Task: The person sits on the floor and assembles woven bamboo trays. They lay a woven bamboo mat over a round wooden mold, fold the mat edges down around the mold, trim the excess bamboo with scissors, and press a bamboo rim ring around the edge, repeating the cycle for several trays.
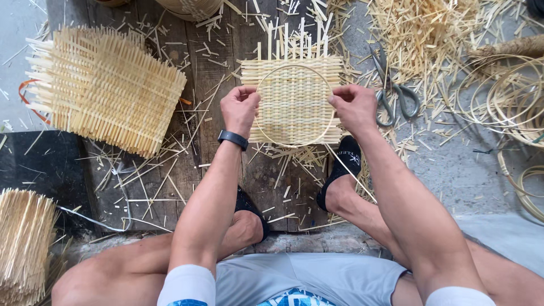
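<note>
A small square woven bamboo mat [293, 97] lies on dark wooden planks [215, 62], with loose strip ends sticking out at its top and bottom. A thin bamboo ring [294, 67] rests on it as a circle. My left hand [239, 107] pinches the ring and mat at the left edge; a dark band is on that wrist. My right hand [352, 106] grips the ring and mat at the right edge. Both hands are closed on the piece.
A stack of larger woven mats [102, 88] lies at the left. Scissors [394, 93] rest right of the mat among cut strips. Coiled bamboo hoops [513, 93] sit at the right, a bundle of sticks [22, 243] at lower left. My feet in black socks rest below the mat.
</note>
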The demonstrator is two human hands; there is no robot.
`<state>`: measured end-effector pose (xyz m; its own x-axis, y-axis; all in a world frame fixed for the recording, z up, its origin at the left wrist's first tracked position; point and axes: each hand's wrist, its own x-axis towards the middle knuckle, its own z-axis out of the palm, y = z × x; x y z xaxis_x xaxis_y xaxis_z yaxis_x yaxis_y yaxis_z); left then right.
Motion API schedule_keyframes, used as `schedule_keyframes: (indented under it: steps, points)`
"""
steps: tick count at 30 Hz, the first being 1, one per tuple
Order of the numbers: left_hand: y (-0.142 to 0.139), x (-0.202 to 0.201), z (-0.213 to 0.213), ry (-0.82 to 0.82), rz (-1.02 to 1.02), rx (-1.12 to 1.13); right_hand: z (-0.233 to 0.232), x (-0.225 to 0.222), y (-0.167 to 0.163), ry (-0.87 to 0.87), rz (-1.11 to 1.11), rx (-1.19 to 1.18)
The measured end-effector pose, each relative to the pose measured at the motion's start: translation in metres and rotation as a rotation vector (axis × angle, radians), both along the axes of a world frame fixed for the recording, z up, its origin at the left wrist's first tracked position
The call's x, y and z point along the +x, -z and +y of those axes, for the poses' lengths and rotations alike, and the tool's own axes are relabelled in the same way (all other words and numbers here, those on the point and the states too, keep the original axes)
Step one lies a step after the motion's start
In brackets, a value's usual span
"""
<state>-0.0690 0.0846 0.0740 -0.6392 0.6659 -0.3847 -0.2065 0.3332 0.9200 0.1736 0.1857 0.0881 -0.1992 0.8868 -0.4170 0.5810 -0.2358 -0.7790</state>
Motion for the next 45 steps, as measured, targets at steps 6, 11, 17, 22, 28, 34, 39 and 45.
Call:
schedule_keyframes:
  steps: [6,11,17,22,28,34,39,45]
  points:
    - [0.031,-0.012,0.006,0.194,0.505,-0.388,0.005,-0.02,0.051,-0.083,-0.071,0.27]
    - [0.035,-0.012,0.002,0.168,0.457,-0.317,-0.002,-0.015,0.056,-0.009,-0.05,0.199]
    - [0.039,-0.016,-0.001,0.176,0.325,-0.386,0.004,-0.007,0.059,0.065,-0.011,0.039]
    - [0.049,-0.015,-0.006,0.171,0.326,-0.377,0.006,-0.003,0.069,0.002,-0.083,0.073]
    - [0.044,-0.019,-0.001,0.202,0.325,-0.399,0.004,-0.006,0.062,-0.019,-0.127,0.132]
    - [0.041,-0.023,0.0,0.184,0.238,-0.363,0.007,-0.01,0.052,-0.018,-0.058,0.112]
    - [0.045,-0.023,-0.005,0.189,0.161,-0.259,0.012,-0.007,0.053,-0.026,-0.088,0.08]
    - [0.038,-0.025,-0.003,0.258,0.187,-0.284,0.024,-0.003,0.049,-0.079,-0.092,-0.075]
